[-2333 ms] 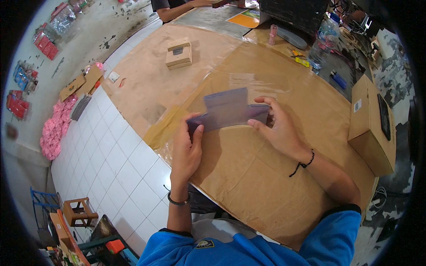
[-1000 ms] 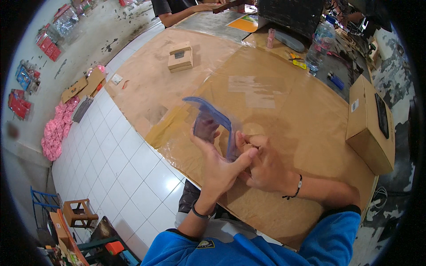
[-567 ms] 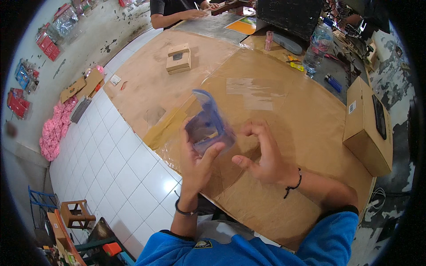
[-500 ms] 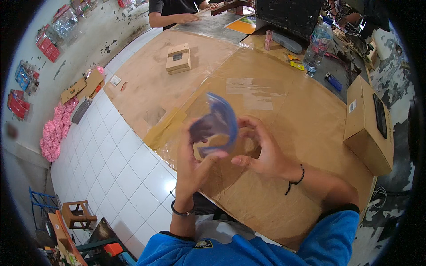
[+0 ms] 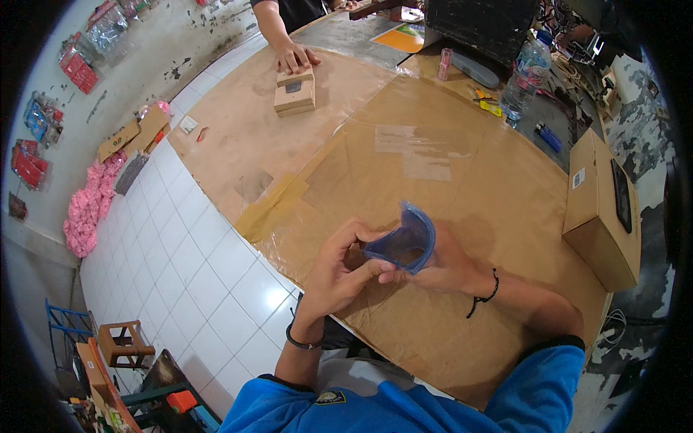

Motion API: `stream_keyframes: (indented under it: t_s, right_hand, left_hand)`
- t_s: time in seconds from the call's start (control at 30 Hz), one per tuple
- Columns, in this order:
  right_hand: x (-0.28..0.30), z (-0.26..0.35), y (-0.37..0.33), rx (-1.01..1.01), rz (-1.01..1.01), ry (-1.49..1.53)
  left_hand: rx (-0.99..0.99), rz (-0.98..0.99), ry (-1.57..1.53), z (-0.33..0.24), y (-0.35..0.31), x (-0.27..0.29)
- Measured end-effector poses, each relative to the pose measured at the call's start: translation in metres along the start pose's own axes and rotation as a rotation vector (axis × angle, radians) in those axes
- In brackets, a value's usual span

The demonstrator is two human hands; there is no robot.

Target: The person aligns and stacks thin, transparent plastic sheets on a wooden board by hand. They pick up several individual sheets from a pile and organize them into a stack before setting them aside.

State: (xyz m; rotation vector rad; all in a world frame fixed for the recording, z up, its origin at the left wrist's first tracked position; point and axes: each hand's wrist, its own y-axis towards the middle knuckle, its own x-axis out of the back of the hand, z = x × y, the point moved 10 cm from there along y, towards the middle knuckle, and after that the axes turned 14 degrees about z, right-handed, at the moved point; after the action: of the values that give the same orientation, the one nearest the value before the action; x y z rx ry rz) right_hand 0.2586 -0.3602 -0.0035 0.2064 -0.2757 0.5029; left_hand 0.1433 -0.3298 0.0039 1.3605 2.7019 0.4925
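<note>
- Clear bluish plastic sheet [image 5: 415, 238] is now curled into an open, cup-like loop, up in both hands over the near part of the table; 2.3 s ago it was held nearly flat, stretched b/w them.
- L hand [image 5: 339, 267]: partly closed, thumb & index finger bent round the sheet's L end; thumb tip close to R thumb. Other fingers mostly tucked under, can't tell exactly how they sit.
- R hand [image 5: 449, 261]: cupped round the sheet's R side, palm behind the curve, thumb at the lower edge. Most fingers hidden behind the plastic. Approx 0.5 s ago it stood open just beside the sheet, w/ L hand doing the holding; now both have hold.
- Sheet also sits lower in view, i.e. nearer the person's body, vs prev frames.
- Co-worker's hand [image 5: 294, 58] is new on the wooden block [image 5: 294, 99], fingers spread over its far end; earlier that arm stayed back at the far worktop.
- Block itself looks abt same spot on the brown paper [image 5: 498, 209], well apart from the sheet.
- Unchanged: cardboard box [image 5: 600, 209] at R edge of table, water bottle [image 5: 525, 79] far R, blue lighter [image 5: 548, 137] b/w those two, pink bundle [image 5: 90, 198] on floor, far L.
</note>
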Motion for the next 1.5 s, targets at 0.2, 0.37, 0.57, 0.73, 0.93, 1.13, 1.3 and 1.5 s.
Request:
stream_keyframes:
  t_s: [0.2,0.37,0.57,0.73,0.93,1.13,1.3,1.5]
  right_hand:
    - [0.003,0.006,0.003,-0.004,0.030,-0.231]
    - [-0.002,0.018,0.009,0.084,0.071,-0.262]
    - [-0.002,0.013,0.005,0.019,0.012,-0.001]
    - [-0.002,0.012,0.004,-0.017,0.073,-0.200]
    - [0.004,0.021,0.005,0.073,0.002,-0.202]
    - [0.002,0.014,0.003,0.007,-0.017,-0.244]
    - [0.003,0.015,0.002,0.023,-0.031,-0.273]
    - [0.003,0.007,0.004,-0.050,0.048,-0.257]
  left_hand:
    - [0.028,-0.021,-0.187,0.001,-0.002,-0.001]
    - [0.039,-0.045,0.084,-0.006,-0.006,0.014]
    - [0.052,-0.048,-0.067,0.012,-0.008,0.015]
    - [0.138,-0.035,-0.182,0.018,-0.013,0.010]
    - [0.123,-0.025,-0.125,0.012,-0.010,0.013]
    - [0.137,-0.004,-0.062,0.016,-0.011,0.013]
    - [0.134,-0.008,-0.056,0.016,-0.012,0.012]
    - [0.194,-0.013,-0.094,0.016,-0.014,0.013]
